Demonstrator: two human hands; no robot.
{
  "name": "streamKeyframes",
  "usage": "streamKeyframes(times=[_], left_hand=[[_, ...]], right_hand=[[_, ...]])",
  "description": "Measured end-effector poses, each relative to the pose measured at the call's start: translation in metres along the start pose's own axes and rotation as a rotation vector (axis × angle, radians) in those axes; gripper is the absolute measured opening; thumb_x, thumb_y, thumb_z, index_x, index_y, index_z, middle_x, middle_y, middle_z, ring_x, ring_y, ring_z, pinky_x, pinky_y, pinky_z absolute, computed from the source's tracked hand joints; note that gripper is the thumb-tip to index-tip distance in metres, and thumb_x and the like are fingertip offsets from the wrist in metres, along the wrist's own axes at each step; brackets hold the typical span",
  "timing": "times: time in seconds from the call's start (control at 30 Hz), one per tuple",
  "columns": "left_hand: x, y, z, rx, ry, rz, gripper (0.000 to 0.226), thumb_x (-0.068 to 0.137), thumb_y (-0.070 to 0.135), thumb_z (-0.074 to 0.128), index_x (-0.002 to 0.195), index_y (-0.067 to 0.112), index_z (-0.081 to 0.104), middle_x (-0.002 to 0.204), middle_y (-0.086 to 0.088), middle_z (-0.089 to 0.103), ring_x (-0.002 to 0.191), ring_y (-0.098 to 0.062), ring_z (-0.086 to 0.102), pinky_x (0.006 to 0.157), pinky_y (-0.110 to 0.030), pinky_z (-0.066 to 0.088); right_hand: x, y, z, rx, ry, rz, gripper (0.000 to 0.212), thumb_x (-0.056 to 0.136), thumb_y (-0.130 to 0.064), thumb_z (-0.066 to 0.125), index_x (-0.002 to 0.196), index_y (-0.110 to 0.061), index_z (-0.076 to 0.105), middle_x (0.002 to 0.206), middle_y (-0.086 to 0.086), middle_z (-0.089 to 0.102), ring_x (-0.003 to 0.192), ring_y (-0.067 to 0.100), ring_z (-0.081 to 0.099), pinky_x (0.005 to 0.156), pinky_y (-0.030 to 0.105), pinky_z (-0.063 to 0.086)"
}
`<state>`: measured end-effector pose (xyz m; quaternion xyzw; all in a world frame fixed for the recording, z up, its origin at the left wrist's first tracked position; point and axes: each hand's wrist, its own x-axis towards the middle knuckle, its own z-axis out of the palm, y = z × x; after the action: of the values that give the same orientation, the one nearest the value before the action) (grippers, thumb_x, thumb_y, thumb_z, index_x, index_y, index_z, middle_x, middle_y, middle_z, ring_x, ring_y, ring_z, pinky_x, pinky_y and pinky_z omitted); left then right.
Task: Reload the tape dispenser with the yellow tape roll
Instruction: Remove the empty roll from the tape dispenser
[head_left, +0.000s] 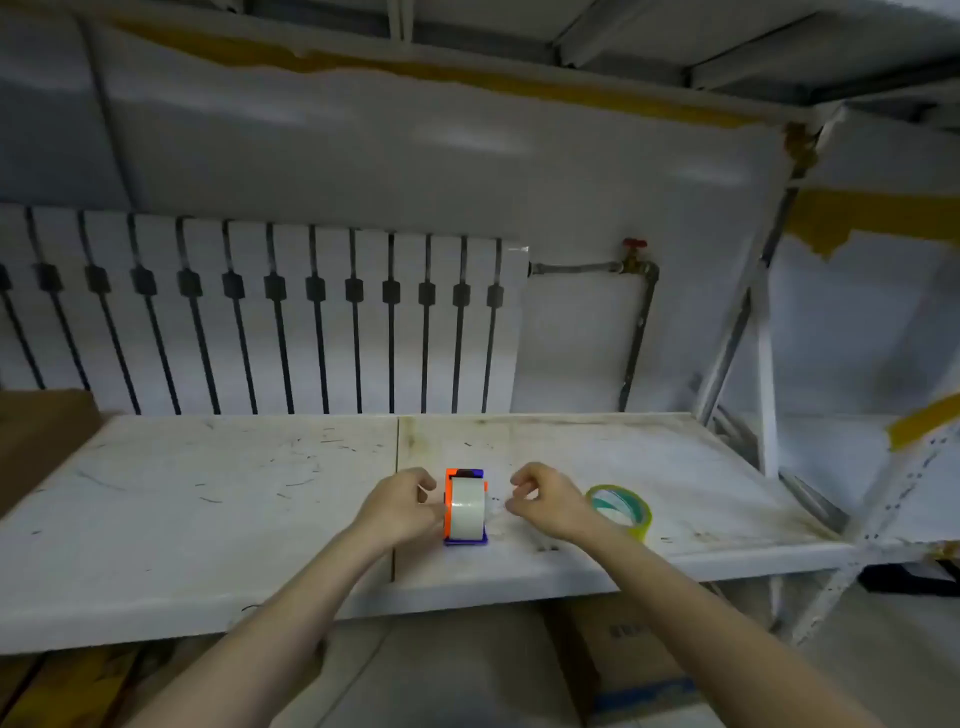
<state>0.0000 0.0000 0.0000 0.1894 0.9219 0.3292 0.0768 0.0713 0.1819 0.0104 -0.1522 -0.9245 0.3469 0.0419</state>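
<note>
An orange and blue tape dispenser stands near the front of the white shelf, with a pale clear tape roll in it. My left hand is against the dispenser's left side, fingers curled at its edge. My right hand hovers just right of the dispenser, fingers loosely curled, holding nothing that I can see. The yellow tape roll lies on the shelf right of my right wrist, partly hidden by it.
A white radiator and a pipe with a red valve stand behind the shelf. A metal rack frame rises at the right. Cardboard boxes sit below the shelf, and another is at the far left.
</note>
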Motion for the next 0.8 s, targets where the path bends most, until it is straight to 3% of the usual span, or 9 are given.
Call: streamKeyframes(times=[0.13,0.23,0.33,0.5,0.57,0.67,0.73,0.8], left_hand=[[0.021,-0.010,0.023,-0.078,-0.040,-0.089,0.028,0.088,0.032,0.056,0.108,0.013,0.061,0.111,-0.005,0.064,0.100,-0.019,0.058,0.082,-0.029,0.047],[0.033,-0.014,0.040,-0.213,-0.029,-0.112,0.020,0.092,0.028,0.051,0.087,0.013,0.063,0.091,-0.005,0.063,0.085,-0.019,0.057,0.073,-0.028,0.045],[0.039,-0.011,0.050,-0.341,-0.019,-0.125,0.030,0.092,0.016,0.049,0.064,0.014,0.056,0.069,-0.002,0.055,0.074,-0.020,0.051,0.057,-0.023,0.038],[0.044,-0.008,0.052,-0.517,0.017,-0.168,0.016,0.087,0.006,0.056,0.071,0.006,0.059,0.075,-0.014,0.057,0.071,-0.024,0.053,0.066,-0.031,0.042],[0.042,-0.004,0.051,-0.580,0.027,-0.178,0.021,0.086,0.004,0.059,0.065,0.007,0.057,0.074,-0.014,0.059,0.072,-0.025,0.054,0.067,-0.031,0.043],[0.034,0.005,0.045,-0.656,0.026,-0.154,0.013,0.087,0.008,0.061,0.076,0.001,0.062,0.078,-0.014,0.062,0.076,-0.027,0.058,0.067,-0.030,0.047],[0.026,0.013,0.040,-0.686,0.019,-0.153,0.013,0.089,0.010,0.058,0.084,-0.001,0.063,0.077,-0.011,0.062,0.073,-0.023,0.058,0.057,-0.018,0.049],[0.017,0.023,0.038,-0.719,0.022,-0.175,0.017,0.091,0.007,0.054,0.076,0.002,0.059,0.072,-0.007,0.057,0.066,-0.016,0.053,0.043,-0.008,0.044]], right_hand=[[0.025,0.010,0.025,0.051,-0.065,0.091,0.032,0.087,-0.023,0.063,0.115,-0.009,0.056,0.103,0.006,0.061,0.090,0.014,0.054,0.076,0.024,0.044],[0.037,0.017,0.043,0.084,-0.109,0.071,0.022,0.087,-0.028,0.064,0.098,-0.009,0.061,0.091,0.001,0.057,0.086,0.014,0.054,0.071,0.020,0.046],[0.045,0.024,0.055,0.044,-0.062,0.006,0.017,0.084,-0.029,0.067,0.079,-0.015,0.059,0.085,0.000,0.058,0.081,0.013,0.055,0.067,0.019,0.044],[0.046,0.031,0.058,0.097,-0.028,-0.038,0.026,0.084,-0.020,0.066,0.066,-0.005,0.056,0.069,0.008,0.055,0.062,0.011,0.046,0.058,0.018,0.038],[0.043,0.032,0.054,0.128,-0.004,-0.043,0.029,0.086,-0.018,0.065,0.074,0.008,0.060,0.072,0.012,0.058,0.067,0.015,0.049,0.066,0.027,0.046],[0.035,0.033,0.046,0.194,0.053,-0.052,0.028,0.085,-0.020,0.065,0.084,0.008,0.066,0.083,0.020,0.070,0.069,0.013,0.059,0.075,0.033,0.052],[0.029,0.032,0.040,0.248,0.075,-0.038,0.027,0.085,-0.021,0.066,0.086,0.006,0.068,0.089,0.020,0.071,0.069,0.011,0.061,0.069,0.024,0.052],[0.024,0.032,0.035,0.279,0.079,-0.015,0.024,0.085,-0.022,0.065,0.087,0.001,0.070,0.090,0.016,0.072,0.068,0.008,0.060,0.065,0.016,0.048]])
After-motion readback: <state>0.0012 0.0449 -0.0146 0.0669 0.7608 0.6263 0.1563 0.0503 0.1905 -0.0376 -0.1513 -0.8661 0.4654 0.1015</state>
